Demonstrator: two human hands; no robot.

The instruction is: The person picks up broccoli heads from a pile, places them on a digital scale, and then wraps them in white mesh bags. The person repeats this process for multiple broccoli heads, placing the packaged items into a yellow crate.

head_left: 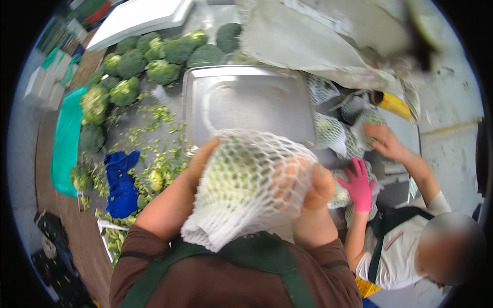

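Note:
I hold a pale broccoli head [231,164] inside a white foam mesh sleeve [215,215] in front of my chest. My left hand [201,161] grips its upper left side, its fingers partly hidden behind the mesh. My right hand [313,187] is closed on the right side, with some fingers showing through the netting. Just beyond the bundle lies a steel tray [249,102].
Broccoli heads [131,66], leaf scraps, a blue cloth or glove [120,179] and a teal plastic item [67,138] fill the left. At right, a co-worker [395,246] with one pink-gloved hand [358,190] handles netted broccoli [328,131] near a yellow roll [393,105].

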